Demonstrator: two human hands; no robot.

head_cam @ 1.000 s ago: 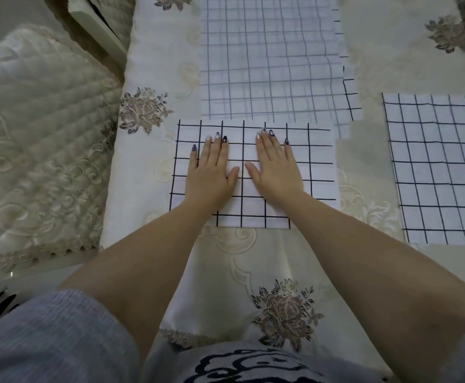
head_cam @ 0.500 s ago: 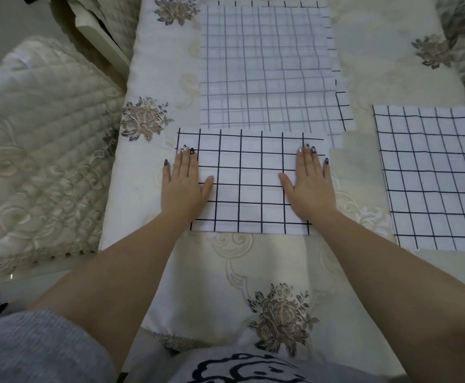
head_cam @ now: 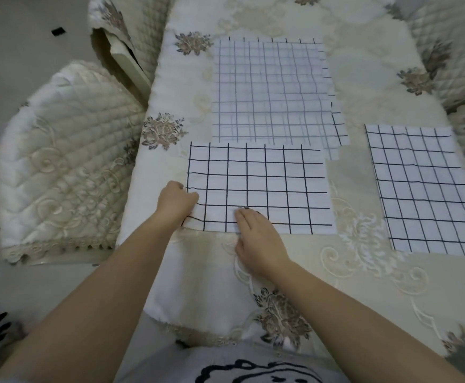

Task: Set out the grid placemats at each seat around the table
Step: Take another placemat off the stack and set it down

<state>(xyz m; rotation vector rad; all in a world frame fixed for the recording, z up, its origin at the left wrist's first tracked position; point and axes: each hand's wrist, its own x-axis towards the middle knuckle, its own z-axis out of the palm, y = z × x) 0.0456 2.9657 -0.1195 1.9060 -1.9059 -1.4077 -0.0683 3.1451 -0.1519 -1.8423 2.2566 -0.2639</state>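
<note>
A white placemat with a bold black grid (head_cam: 264, 186) lies flat on the table in front of me. My left hand (head_cam: 176, 201) is closed on its near left corner, which is slightly lifted and wrinkled. My right hand (head_cam: 256, 236) rests on the mat's near edge, fingers flat on the cloth. Beyond it lies a stack of faint-grid placemats (head_cam: 270, 89), their edges staggered at the right. Another bold-grid placemat (head_cam: 422, 189) lies at the right side of the table.
The table carries a cream embroidered cloth (head_cam: 364, 272) with floral motifs. A quilted chair (head_cam: 59, 161) stands at the left, another chair (head_cam: 131, 31) behind it, and a chair cushion (head_cam: 452, 51) shows at the far right.
Both hands left their flat, spread position on the mat. The left hand slid to the near left corner and closed on it; the right hand moved left to the near edge.
</note>
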